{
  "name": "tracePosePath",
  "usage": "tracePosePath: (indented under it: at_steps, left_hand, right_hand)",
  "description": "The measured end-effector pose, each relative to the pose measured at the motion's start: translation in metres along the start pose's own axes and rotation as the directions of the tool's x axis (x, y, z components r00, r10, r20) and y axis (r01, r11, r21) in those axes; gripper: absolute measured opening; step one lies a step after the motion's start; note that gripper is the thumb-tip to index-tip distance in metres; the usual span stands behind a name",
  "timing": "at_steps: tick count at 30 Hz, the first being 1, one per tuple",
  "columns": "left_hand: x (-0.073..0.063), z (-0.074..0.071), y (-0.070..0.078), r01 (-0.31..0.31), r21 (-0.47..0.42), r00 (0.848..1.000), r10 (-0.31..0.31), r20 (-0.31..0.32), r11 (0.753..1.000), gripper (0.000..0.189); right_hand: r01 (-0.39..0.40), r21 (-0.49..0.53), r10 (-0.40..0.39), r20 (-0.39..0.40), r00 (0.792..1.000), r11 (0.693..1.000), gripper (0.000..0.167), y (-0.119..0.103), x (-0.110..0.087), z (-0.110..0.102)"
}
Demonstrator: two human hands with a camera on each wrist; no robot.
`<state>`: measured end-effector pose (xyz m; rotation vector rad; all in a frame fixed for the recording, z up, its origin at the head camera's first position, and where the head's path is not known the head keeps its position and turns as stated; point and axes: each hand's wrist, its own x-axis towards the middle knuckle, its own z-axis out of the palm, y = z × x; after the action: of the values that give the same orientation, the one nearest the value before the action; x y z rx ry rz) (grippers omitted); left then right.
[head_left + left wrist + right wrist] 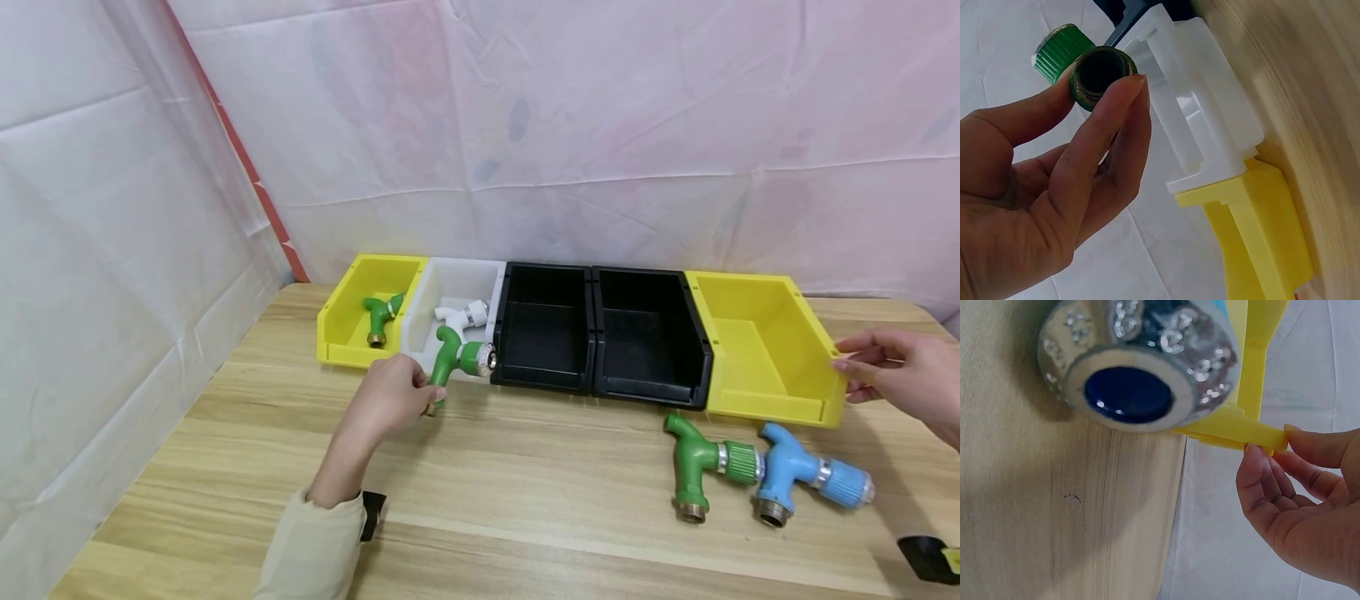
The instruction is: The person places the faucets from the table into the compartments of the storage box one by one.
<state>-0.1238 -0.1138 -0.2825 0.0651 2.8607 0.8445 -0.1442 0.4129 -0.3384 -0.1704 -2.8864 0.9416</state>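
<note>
My left hand (pixel 393 392) pinches a green tap (pixel 447 354) by its threaded inlet, above the front of the white bin (pixel 415 333). In the left wrist view, thumb and fingers close round the tap's inlet (pixel 1104 72), with its ribbed green knob behind. At the far right, my right hand (pixel 907 375) pinches the side edge of the right yellow bin (pixel 772 407); the right wrist view shows thumb and fingers on that edge (pixel 1235 430). In front of this bin lie another green tap (pixel 697 467) and a blue tap (pixel 795 471).
A white tap (pixel 472 313) lies in the white bin, partly hidden by the held tap. The left yellow bin (pixel 326 337) holds a small green tap (pixel 377 319). Two black bins (pixel 543 379) stand mid-row on the wooden table (pixel 525 500). Light cloth (pixel 600 125) hangs behind.
</note>
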Motion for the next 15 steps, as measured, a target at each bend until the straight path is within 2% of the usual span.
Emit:
tracePosePath:
  at_steps: [3, 7, 10, 11, 13, 15]
  left_hand:
    - [0.002, -0.001, 0.003, -0.001, 0.01, 1.0, 0.001, -0.007, 1.0, 0.031]
    - [0.003, -0.001, 0.007, -0.008, 0.023, 1.0, 0.008, -0.021, 1.0, 0.033]
    - [0.004, -0.001, 0.011, -0.014, 0.022, 0.999, 0.015, -0.03, 1.0, 0.034]
    - [0.004, -0.001, 0.013, -0.016, 0.021, 0.999, 0.017, -0.032, 1.0, 0.034]
    - [0.005, -0.001, 0.016, -0.022, 0.016, 0.999, 0.022, -0.038, 1.0, 0.034]
    - [0.006, 0.0, 0.02, -0.03, 0.02, 0.999, 0.031, -0.045, 0.999, 0.036]
  right_hand:
    - [-0.005, 0.014, 0.004, 0.021, 1.0, 1.0, 0.029, -0.011, -0.004, -0.002]
    - [-0.001, 0.041, 0.0, 0.016, 1.0, 0.999, 0.027, -0.005, -0.002, -0.002]
    - [0.019, 0.04, -0.019, -0.003, 1.0, 0.999, 0.026, 0.008, 0.003, -0.001]
    - [0.017, 0.045, -0.018, 0.012, 1.0, 0.999, 0.029, 0.008, 0.002, -0.002]
    - [0.032, 0.045, -0.032, 0.002, 0.999, 0.999, 0.025, 0.01, 0.003, -0.002]
    - [0.032, 0.046, -0.032, 0.011, 0.999, 0.998, 0.028, 0.004, 0.0, -0.003]
